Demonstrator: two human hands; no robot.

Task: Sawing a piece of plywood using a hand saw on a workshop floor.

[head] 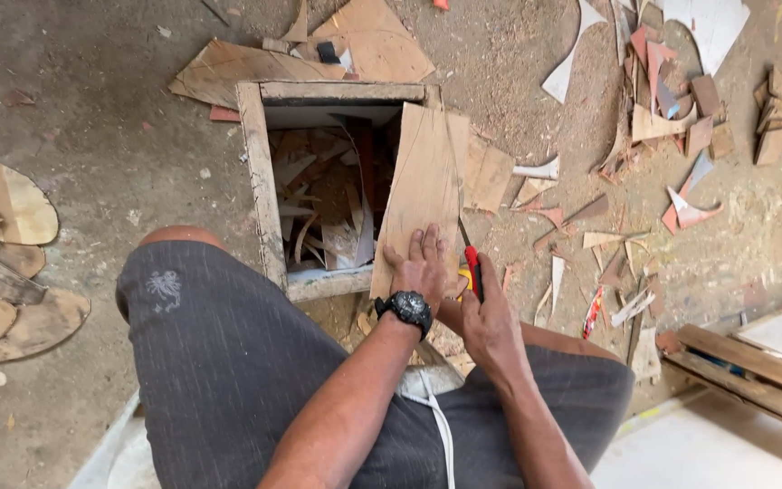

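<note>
While the left hand (420, 264) lay flat, fingers spread wide, on the near end of a thin veneer sheet (420, 195), the right hand (491, 317) was closed around a red-handled utility knife (472, 265), its blade set against the sheet's right edge. A black wristwatch (405, 310) sat on the left wrist. The sheet rested tilted across the right rim of an open wooden box (260, 181), with its near end over the box's front right corner and its far end reaching toward the back rim.

Box contents: a loose heap of veneer offcuts (323, 195), mostly pale curved slivers and narrow strips, with some darker brown pieces among them. The pieces lay jumbled, several leaning against the inner walls; the sheet hid the right part of the interior, so the fill there could not be told. The box stood directly on the concrete floor (101, 118), just beyond the person's knees in dark grey shorts (228, 362).

Surroundings: behind the back rim of the box lay larger flat plywood scraps (228, 68). To the right of the box the floor was strewn with sawdust and many small red, brown and white laminate scraps (662, 118). Near the left edge of the floor lay a stack of rounded wooden cutouts (2, 263). At the lower right corner, wooden slats (753, 371) lay beside a white board (708, 448).
</note>
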